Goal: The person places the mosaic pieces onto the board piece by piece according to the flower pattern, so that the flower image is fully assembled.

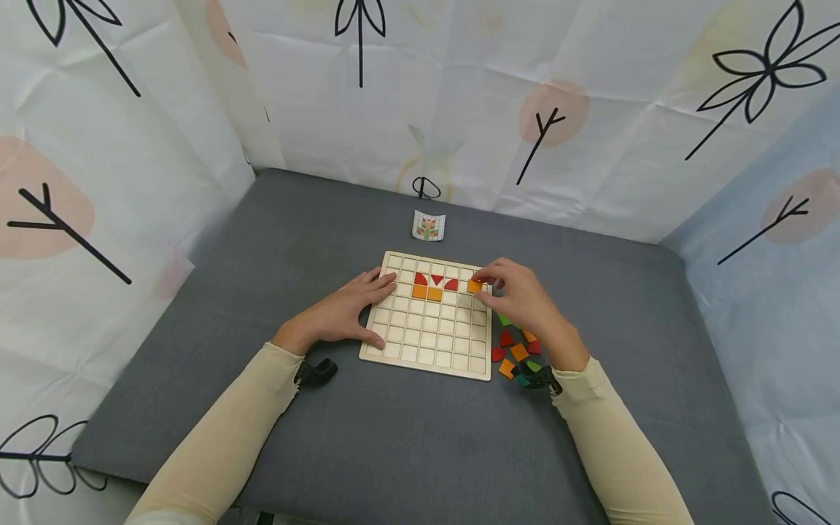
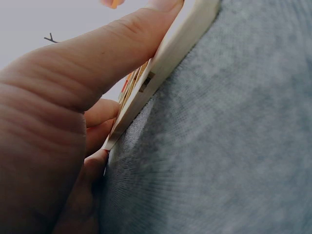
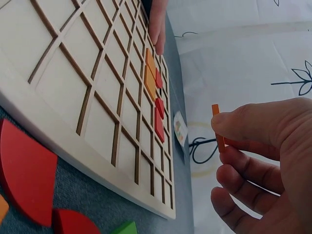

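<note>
Head view: left hand lies spread, fingers extended, on the left edge of the grid board; right hand pinches an orange square over the right side. Left wrist view: same hand, unclenched, touches the board. Right wrist view: the square is held clear of the board; red pieces occupy cells.

Left hand is lying spread; right hand is pinching.
Seen from the head, the left forearm is pointing between one and two o'clock, its thumb angling toward four; the right forearm is pointing toward eleven, and in its wrist view the fingers are curving toward ten.
</note>
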Demonstrator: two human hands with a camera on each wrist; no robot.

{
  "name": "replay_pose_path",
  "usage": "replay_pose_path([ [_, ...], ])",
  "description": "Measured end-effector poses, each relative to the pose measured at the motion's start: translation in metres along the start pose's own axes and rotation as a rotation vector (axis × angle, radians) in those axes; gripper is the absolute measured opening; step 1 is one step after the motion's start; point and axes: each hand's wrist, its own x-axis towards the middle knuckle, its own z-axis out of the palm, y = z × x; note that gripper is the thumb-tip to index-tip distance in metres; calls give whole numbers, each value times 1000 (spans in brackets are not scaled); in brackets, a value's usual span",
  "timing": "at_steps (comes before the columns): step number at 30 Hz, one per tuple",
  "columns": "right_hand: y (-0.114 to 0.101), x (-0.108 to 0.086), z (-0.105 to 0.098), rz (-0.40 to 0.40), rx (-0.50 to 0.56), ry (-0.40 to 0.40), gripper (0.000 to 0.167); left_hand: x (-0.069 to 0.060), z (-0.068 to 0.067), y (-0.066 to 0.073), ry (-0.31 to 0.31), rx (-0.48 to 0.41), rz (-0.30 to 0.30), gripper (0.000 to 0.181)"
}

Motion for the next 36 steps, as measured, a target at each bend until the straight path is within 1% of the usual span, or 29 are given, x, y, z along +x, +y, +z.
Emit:
replay_pose_path([
  [3,-2,3,3,6,6,-11,23,0,0,0,6,6,9,122],
  [7,-2,6,8,-15,8,-16,23,0,0,0,12,2,8,121],
  [14,0,8,15,-21,-3,-24,23,2,2,1,2,-5,15,122],
  [19,0,14,22,-39,0,-25,23,1,1,-1,9,-3,7,122],
  [24,1,18,30,-23,12,-34,24,0,1,-2,3,-4,6,122],
  [28,0,20,35,-27,17,-46,26,0,0,-2,2,-4,6,122],
  [31,-1,21,38,-34,10,-51,27,0,0,-1,3,-10,5,122],
  [36,0,24,41,-20,-14,-75,29,-1,-1,0,1,-18,0,122],
])
